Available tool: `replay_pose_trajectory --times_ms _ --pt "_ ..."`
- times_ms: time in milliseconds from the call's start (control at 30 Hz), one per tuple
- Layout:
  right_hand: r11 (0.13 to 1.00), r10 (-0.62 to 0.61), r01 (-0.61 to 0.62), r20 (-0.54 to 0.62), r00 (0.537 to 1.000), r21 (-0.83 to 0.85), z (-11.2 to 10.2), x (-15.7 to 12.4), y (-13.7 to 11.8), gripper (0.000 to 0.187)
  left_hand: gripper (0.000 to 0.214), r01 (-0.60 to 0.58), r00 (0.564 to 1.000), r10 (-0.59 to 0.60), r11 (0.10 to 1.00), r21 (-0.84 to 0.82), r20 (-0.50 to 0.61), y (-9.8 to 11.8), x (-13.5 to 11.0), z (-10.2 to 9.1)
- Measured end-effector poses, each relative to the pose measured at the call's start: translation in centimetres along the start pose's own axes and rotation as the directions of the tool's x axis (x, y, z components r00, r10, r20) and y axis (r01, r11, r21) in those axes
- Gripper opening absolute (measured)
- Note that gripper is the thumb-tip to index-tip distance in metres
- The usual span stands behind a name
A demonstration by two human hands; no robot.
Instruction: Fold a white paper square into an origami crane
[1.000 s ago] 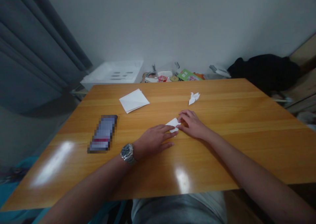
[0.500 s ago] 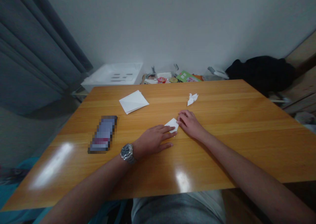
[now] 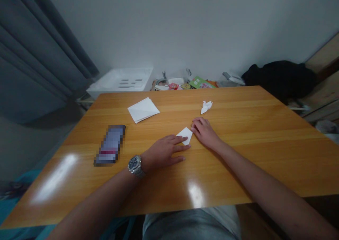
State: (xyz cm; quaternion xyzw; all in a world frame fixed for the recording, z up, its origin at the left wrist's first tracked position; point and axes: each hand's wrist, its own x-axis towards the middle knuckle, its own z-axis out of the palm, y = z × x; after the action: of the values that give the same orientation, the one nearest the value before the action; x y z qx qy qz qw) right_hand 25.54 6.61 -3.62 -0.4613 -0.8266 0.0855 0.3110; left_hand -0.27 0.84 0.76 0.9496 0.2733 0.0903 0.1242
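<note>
White folded paper (image 3: 186, 131), one small piece, angular in outline: laid flat on the glossy wooden table (image 3: 251, 127), between the two hands, and taken as the centre of the clock, with twelve o'clock set at the far side.

Left hand (image 3: 165, 151), bare: entered at eight o'clock. Its fingers are spread and straightened, palm down; the near-left part of the folded paper is covered by the fingertips, and nothing is grasped. A metal wristwatch (image 3: 135, 165) with a dark dial is worn on its wrist.

Right hand (image 3: 205, 134), bare: entered at three o'clock. Its fingers are loosely curled, with thumb and fingertips placed at the paper's right corner; whether that corner is pinched or merely touched cannot be told.

Paper crane (image 3: 206, 107), white, one: set at one o'clock, just beyond the right hand.

White paper sheets (image 3: 143, 110), a stack, slightly fanned: placed at ten o'clock, apart from both hands.

Smartphone (image 3: 110, 144), one, its screen blurred: laid at nine o'clock, beyond the left hand.

White plastic tray (image 3: 124, 78), slotted: seen past the table's far edge, toward eleven o'clock.

Green booklet (image 3: 200, 82): seen past the same edge, between twelve and one.
</note>
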Motion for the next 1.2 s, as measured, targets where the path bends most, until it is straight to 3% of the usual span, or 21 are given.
replay_pose_trajectory --times_ms 100,200,300,467,700,967,1200 --pt "0.991 0.003 0.002 -0.034 0.999 0.137 -0.6 0.0 -0.2 0.017 0.046 0.027 1.0 -0.027 0.999 0.041 -0.007 0.3 0.3 0.1" --pt "0.976 -0.081 0.075 0.025 0.996 0.207 -0.9 0.0 -0.2 0.019 0.052 0.073 0.997 -0.072 0.995 0.072 -0.026 0.8 0.8 0.2" --pt "0.976 -0.169 0.152 0.098 0.981 0.158 -0.7 -0.1 -0.2 0.024 0.05 0.078 0.996 -0.075 0.995 0.062 -0.049 1.1 1.2 0.4" --pt "0.982 -0.184 0.178 0.144 0.972 0.058 -0.3 -0.4 -0.2 0.028 0.04 0.021 0.995 -0.025 0.999 -0.043 -0.099 0.5 1.0 0.3" --pt "0.979 -0.201 0.193 0.171 0.965 0.066 -0.4 -0.4 -0.1 0.03 0.037 0.081 0.987 -0.088 0.995 -0.056 -0.135 -1.0 0.5 0.3" --pt "0.944 -0.259 0.217 0.149 0.954 0.249 -1.4 0.1 -1.2 0.024 0.03 0.161 0.977 -0.158 0.987 0.01 -0.144 -1.1 1.0 0.7" --pt "0.94 -0.303 0.256 0.208 0.93 0.225 -1.4 -0.3 -1.2 0.026 0.028 0.209 0.962 -0.203 0.978 0.014 -0.182 -0.7 1.2 0.2"
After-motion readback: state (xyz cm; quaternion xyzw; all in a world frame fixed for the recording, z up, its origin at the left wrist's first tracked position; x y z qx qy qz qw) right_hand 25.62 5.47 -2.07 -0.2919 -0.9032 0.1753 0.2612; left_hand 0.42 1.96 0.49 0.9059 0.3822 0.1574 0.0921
